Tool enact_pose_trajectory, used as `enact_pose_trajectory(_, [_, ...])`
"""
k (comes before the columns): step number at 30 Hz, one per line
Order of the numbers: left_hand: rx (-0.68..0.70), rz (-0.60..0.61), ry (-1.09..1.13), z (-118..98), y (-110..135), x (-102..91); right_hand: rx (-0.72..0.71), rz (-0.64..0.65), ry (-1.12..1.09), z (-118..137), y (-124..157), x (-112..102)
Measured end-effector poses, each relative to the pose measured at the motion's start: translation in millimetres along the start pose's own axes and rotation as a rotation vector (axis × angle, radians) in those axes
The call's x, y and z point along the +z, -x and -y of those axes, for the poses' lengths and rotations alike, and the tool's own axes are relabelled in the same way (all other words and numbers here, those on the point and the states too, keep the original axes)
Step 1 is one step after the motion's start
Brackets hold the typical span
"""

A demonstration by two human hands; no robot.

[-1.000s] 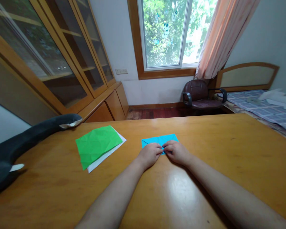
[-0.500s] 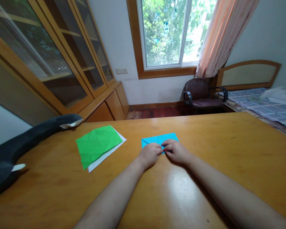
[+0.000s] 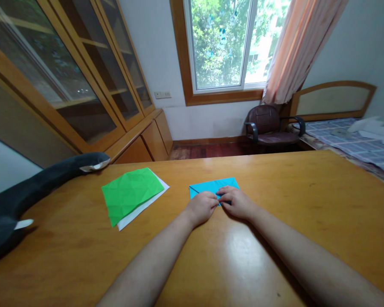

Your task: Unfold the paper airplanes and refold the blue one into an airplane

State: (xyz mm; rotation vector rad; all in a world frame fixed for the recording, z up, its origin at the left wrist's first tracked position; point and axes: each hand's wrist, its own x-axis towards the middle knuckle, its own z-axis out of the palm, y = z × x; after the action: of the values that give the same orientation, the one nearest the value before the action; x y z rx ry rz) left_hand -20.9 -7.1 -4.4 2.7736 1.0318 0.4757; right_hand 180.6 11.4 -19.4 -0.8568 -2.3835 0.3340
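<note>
A blue sheet of folding paper (image 3: 211, 185) lies folded into a flat rectangle on the table, with a slanting crease line at its left end. My left hand (image 3: 204, 207) covers its lower left part, fingers curled together with the tips at the near edge. From the right, my right hand (image 3: 236, 202) grips the same near edge, thumb and fingers bent close together. The fingertips of both hands almost meet near the paper's middle. The part of the paper under the hands is hidden.
The wooden table (image 3: 291, 200) spans the foreground. To the left lie a creased green sheet (image 3: 131, 194) and a white sheet (image 3: 141, 209) partly beneath it. A dark plush animal (image 3: 35, 189) rests at the left edge. Beyond are a chair (image 3: 267, 123) and a bed (image 3: 355, 136).
</note>
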Motion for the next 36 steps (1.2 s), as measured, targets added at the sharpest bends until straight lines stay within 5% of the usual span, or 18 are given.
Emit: enact_pose_trajectory(36, [0.002, -0.010, 0.039, -5.6, 6.7, -10.8, 0.038, 0.022, -0.035, 0.9, 0.1, -2.2])
